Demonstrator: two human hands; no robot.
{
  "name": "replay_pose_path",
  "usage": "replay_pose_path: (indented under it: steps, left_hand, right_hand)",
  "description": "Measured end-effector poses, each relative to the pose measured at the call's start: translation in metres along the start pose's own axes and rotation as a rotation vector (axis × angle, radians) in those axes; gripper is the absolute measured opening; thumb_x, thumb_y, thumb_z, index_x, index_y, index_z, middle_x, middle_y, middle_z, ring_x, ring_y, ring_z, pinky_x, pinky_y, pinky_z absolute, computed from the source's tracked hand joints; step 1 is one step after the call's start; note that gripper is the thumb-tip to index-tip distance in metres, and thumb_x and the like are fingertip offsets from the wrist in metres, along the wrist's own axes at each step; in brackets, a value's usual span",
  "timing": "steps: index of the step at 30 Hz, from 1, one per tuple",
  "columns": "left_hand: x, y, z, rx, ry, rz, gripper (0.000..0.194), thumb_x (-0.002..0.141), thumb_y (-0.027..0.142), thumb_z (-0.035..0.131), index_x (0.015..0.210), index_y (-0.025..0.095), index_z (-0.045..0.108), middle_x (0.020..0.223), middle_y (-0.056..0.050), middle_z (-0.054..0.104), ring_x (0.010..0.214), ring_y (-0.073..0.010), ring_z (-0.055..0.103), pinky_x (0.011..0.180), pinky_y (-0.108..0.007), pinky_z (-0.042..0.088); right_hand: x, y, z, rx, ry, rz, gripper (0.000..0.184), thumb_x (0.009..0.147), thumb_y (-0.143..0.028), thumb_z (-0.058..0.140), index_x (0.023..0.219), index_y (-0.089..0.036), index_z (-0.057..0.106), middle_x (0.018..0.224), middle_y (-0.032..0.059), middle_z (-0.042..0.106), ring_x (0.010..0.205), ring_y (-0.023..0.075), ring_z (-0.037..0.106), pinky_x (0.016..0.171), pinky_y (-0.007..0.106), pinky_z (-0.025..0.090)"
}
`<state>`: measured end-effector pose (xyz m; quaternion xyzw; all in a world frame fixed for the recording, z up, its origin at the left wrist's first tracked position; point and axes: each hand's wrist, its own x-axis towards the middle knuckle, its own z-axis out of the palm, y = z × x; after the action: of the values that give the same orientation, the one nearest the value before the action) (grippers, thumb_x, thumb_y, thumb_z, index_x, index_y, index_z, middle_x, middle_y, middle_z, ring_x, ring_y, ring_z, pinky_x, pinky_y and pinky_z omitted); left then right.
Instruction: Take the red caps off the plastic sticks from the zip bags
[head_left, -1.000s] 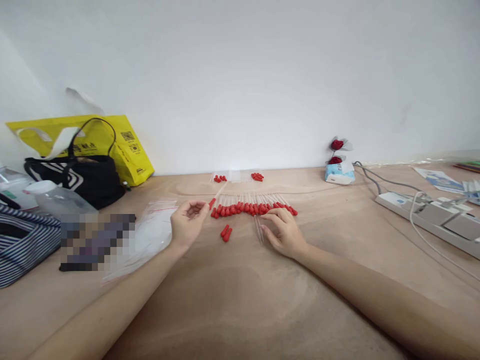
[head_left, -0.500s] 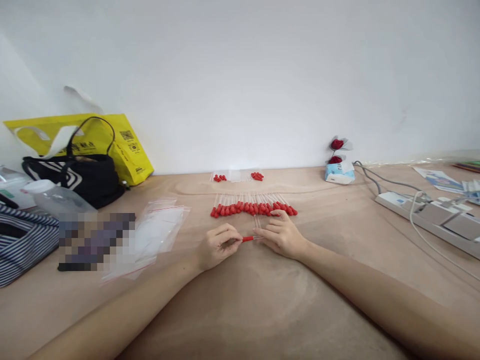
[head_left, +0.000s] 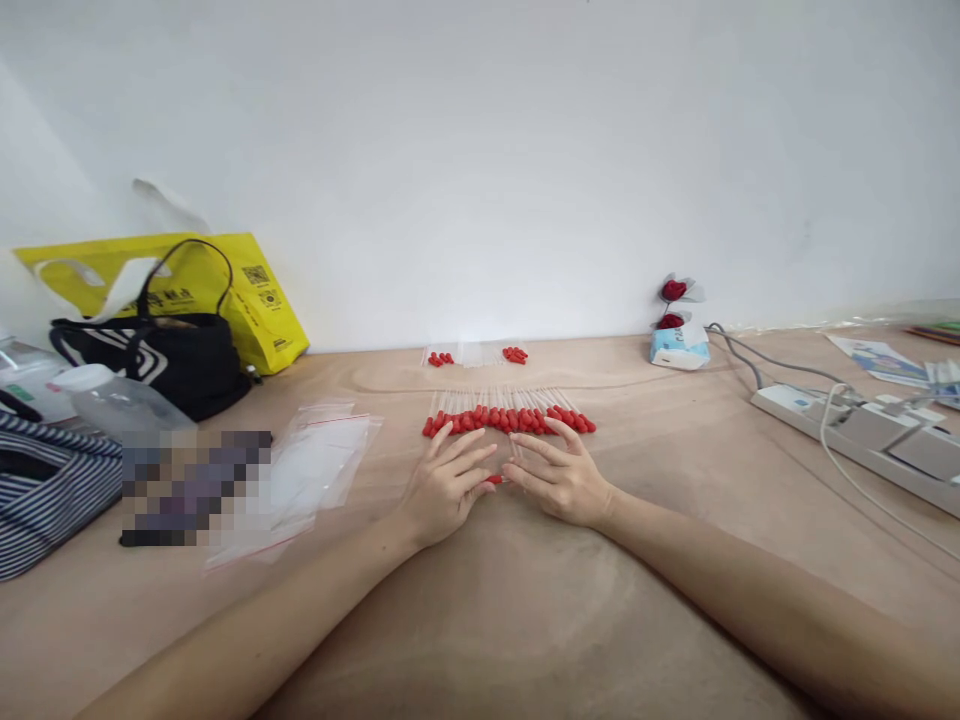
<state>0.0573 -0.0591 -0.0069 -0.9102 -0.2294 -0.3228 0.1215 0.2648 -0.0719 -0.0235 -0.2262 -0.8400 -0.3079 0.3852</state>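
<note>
Hands sit close together over the desk (head_left: pixel 480 610) in the head view, with a small red bulb (head_left: pixel 494 479) between their fingertips. The left hand (head_left: pixel 450 490) seems to pinch the bulb in its grip, by the thumb, so only a bit of red sticks out. From that grip, the bulb lies to the right, toward the right hand (head_left: pixel 566 485). The left hand is the nearer one, since the bulb comes right out of its fingers. The right hand's fingers bend in from the other side; they hide what is under them, so no one can tell if they hold anything.

The bulb's long way runs side to side, almost flat, and its free end points at the right fingertips. Just past both hands lies a row of red-topped droppers (head_left: pixel 493 417). Those point another way: red ends close, thin clear stems away toward the wall (head_left: pixel 480 180). So the bulb lies crosswise to them.
</note>
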Motion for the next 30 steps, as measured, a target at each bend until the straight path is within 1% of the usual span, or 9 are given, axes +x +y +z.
replay_pose_path:
  steps: [6,9,12,16,18,21,24,26,30]
  left_hand:
    - [0.001,0.003,-0.009,0.021,0.003,0.028,0.016,0.082,0.020,0.049,0.073,0.021,0.062,0.102,0.001,0.065,0.110,-0.0208,0.049,0.101,-0.049,0.022]
    - [0.001,0.005,-0.011,0.021,0.035,0.038,0.015,0.081,0.018,0.049,0.074,0.021,0.062,0.097,0.000,0.065,0.108,-0.0204,0.049,0.098,-0.046,0.029]
    - [0.001,0.006,-0.010,0.031,0.059,0.022,0.015,0.080,0.019,0.050,0.073,0.020,0.062,0.094,-0.004,0.063,0.107,-0.0233,0.047,0.087,-0.043,0.038]
    - [-0.002,0.003,-0.011,0.029,0.051,0.007,0.013,0.079,0.018,0.050,0.073,0.020,0.061,0.093,-0.004,0.061,0.106,-0.0248,0.045,0.083,-0.042,0.040]
    - [-0.007,-0.005,-0.015,0.037,0.058,-0.019,0.014,0.080,0.016,0.049,0.074,0.020,0.061,0.094,-0.004,0.060,0.106,-0.0241,0.045,0.083,-0.042,0.041]
    - [-0.018,-0.017,-0.020,0.069,0.097,-0.076,0.012,0.080,0.017,0.049,0.076,0.020,0.060,0.090,-0.004,0.060,0.097,-0.0214,0.049,0.080,-0.038,0.043]
    - [-0.025,-0.024,-0.022,0.021,0.097,-0.132,0.015,0.082,0.019,0.047,0.089,0.020,0.061,0.080,-0.004,0.055,0.078,-0.0144,0.053,0.069,-0.028,0.046]
    - [-0.026,-0.023,-0.021,-0.033,0.094,-0.227,0.020,0.084,0.019,0.043,0.097,0.018,0.059,0.079,-0.004,0.053,0.073,-0.0120,0.053,0.066,-0.025,0.047]
    - [-0.024,-0.021,-0.022,-0.089,0.068,-0.527,0.026,0.082,0.021,0.040,0.101,0.016,0.057,0.085,-0.005,0.056,0.074,-0.0130,0.056,0.066,-0.025,0.048]
  right_hand:
    - [0.002,-0.003,-0.003,0.011,0.007,0.019,0.011,0.082,-0.018,0.051,0.087,-0.021,0.060,0.077,-0.0039,0.069,0.107,0.0155,0.052,0.104,0.043,0.019]
    - [0.005,-0.005,-0.003,0.015,0.028,0.031,0.010,0.082,-0.019,0.051,0.085,-0.022,0.060,0.074,-0.0043,0.069,0.104,0.0142,0.054,0.103,0.042,0.020]
    - [0.005,-0.006,-0.003,0.026,0.048,0.030,0.010,0.082,-0.017,0.051,0.086,-0.021,0.059,0.074,-0.0046,0.069,0.103,0.0136,0.055,0.102,0.041,0.019]
    - [0.000,-0.003,-0.005,0.033,0.043,0.026,0.012,0.082,-0.016,0.050,0.088,-0.021,0.059,0.075,-0.0042,0.069,0.103,0.0139,0.054,0.100,0.042,0.019]
    - [-0.004,0.002,-0.008,0.015,0.035,0.072,0.014,0.083,-0.014,0.048,0.087,-0.022,0.059,0.075,-0.0034,0.068,0.102,0.0145,0.055,0.097,0.042,0.021]
    - [-0.008,0.008,-0.011,-0.030,0.004,0.187,0.014,0.082,-0.016,0.048,0.087,-0.022,0.060,0.067,-0.0024,0.066,0.085,0.0140,0.059,0.085,0.037,0.030]
    - [-0.008,0.009,-0.007,-0.011,-0.086,0.209,0.017,0.083,-0.018,0.045,0.089,-0.020,0.061,0.062,-0.0002,0.061,0.061,0.0110,0.053,0.064,0.029,0.036]
    - [-0.007,0.007,-0.002,0.037,-0.133,0.218,0.024,0.084,-0.015,0.040,0.097,-0.017,0.059,0.068,0.0034,0.060,0.060,0.0118,0.050,0.058,0.027,0.037]
    - [-0.008,0.002,0.005,0.160,-0.179,0.327,0.038,0.081,-0.009,0.034,0.117,-0.011,0.046,0.084,0.0097,0.056,0.073,0.0153,0.051,0.063,0.027,0.045]
